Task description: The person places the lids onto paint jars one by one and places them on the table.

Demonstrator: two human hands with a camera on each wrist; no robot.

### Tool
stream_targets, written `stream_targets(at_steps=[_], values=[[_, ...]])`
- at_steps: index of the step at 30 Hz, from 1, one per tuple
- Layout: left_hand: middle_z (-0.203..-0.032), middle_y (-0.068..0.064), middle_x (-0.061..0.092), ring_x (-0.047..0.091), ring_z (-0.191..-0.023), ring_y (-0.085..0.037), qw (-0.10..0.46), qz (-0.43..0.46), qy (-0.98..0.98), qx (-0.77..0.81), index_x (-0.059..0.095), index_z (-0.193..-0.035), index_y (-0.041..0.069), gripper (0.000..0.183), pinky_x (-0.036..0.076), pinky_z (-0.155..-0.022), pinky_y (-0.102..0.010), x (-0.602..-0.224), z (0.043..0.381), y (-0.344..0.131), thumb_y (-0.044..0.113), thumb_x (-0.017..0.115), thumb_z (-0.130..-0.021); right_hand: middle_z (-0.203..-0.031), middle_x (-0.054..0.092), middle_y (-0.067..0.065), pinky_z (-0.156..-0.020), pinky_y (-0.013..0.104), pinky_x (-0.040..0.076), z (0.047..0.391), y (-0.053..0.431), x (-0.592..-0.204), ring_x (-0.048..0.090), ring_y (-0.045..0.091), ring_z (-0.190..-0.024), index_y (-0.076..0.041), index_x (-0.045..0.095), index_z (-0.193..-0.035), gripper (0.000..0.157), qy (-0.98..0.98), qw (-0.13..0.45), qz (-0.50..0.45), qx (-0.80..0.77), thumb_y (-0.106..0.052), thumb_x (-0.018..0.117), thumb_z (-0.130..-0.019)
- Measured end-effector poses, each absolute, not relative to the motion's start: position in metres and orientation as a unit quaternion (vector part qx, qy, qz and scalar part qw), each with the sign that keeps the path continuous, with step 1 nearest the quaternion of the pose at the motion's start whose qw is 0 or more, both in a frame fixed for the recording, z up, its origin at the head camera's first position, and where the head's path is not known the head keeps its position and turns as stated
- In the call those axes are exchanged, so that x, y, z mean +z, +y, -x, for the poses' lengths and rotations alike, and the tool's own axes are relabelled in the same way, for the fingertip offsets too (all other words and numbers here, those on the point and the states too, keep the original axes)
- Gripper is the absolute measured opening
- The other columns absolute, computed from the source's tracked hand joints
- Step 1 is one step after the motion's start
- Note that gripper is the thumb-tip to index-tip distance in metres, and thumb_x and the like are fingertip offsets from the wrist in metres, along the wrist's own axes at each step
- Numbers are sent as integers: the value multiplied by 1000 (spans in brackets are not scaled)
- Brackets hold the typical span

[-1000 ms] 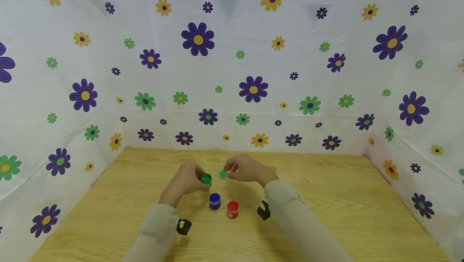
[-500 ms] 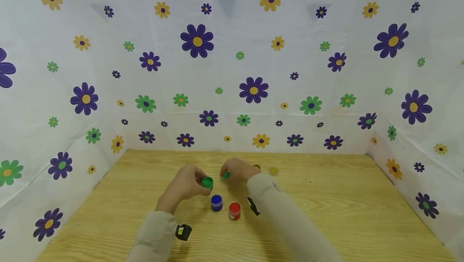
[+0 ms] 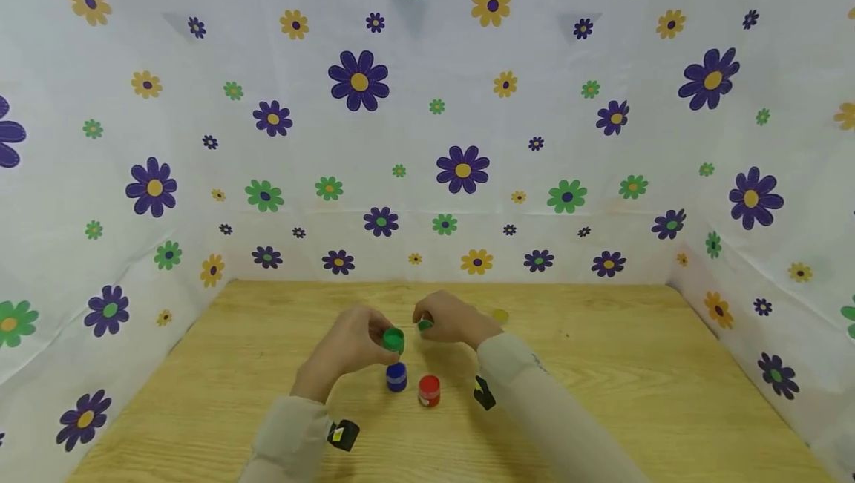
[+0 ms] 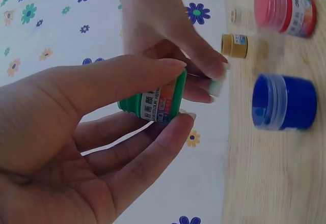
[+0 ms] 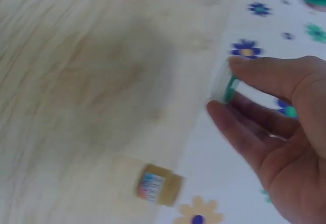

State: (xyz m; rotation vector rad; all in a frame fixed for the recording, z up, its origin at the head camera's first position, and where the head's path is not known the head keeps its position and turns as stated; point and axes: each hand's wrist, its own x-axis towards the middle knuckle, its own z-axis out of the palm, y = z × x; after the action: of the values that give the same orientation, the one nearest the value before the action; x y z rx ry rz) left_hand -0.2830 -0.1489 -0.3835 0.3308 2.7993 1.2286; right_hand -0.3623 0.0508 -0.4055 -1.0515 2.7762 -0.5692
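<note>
My left hand (image 3: 350, 346) grips a small green paint jar (image 3: 394, 340) between thumb and fingers; in the head view its mouth is uncovered. In the left wrist view, part of the jar's printed label (image 4: 155, 104) shows between the fingers. Beside it, my right hand (image 3: 450, 318) pinches a small round lid (image 5: 224, 84), clear with green on one face, by its edge. The lid is off the jar and held above the table. Just in front of the left hand stands a blue paint jar (image 3: 397, 377), with a red paint jar (image 3: 430, 390) to its right.
An ochre paint jar (image 5: 159, 184) stands farther back, hidden behind the right hand in the head view. A yellowish disc (image 3: 501, 315) lies right of that hand. Flower-printed white cloth (image 3: 461, 245) walls the wooden table (image 3: 601, 379) at back and sides.
My right hand moved left and turned over the lid, then drew back right with the lid still pinched. The left hand has shifted slightly right with the green jar.
</note>
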Motion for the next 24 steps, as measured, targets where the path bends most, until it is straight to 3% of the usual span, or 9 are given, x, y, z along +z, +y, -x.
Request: stream_targets(at_steps=[7, 14, 24], values=[[-93, -5, 75, 69, -81, -15, 41, -146, 898, 412, 77, -99, 3, 29, 61, -75, -33, -382, 275, -137, 7, 89, -74, -104, 75, 11, -86, 36, 57, 326, 74, -379, 66, 20, -91, -1, 76, -110, 19, 911, 39, 345, -220, -7, 75, -92], [-92, -4, 75, 69, -80, -15, 49, -160, 897, 410, 76, -99, 3, 30, 61, -74, -33, -383, 272, -131, 9, 91, -73, -95, 73, 6, -74, 26, 52, 287, 99, -366, 59, 13, -80, -4, 77, -105, 15, 909, 21, 354, -222, -10, 77, -91], [-95, -2, 75, 69, -85, -14, 56, -205, 891, 401, 77, -100, 6, 29, 59, -77, -32, -384, 266, -116, 12, 90, -75, -102, 76, 9, -77, 30, 60, 260, 111, -365, 71, 20, -89, -2, 76, -108, 17, 904, 23, 338, -261, -9, 76, -92]])
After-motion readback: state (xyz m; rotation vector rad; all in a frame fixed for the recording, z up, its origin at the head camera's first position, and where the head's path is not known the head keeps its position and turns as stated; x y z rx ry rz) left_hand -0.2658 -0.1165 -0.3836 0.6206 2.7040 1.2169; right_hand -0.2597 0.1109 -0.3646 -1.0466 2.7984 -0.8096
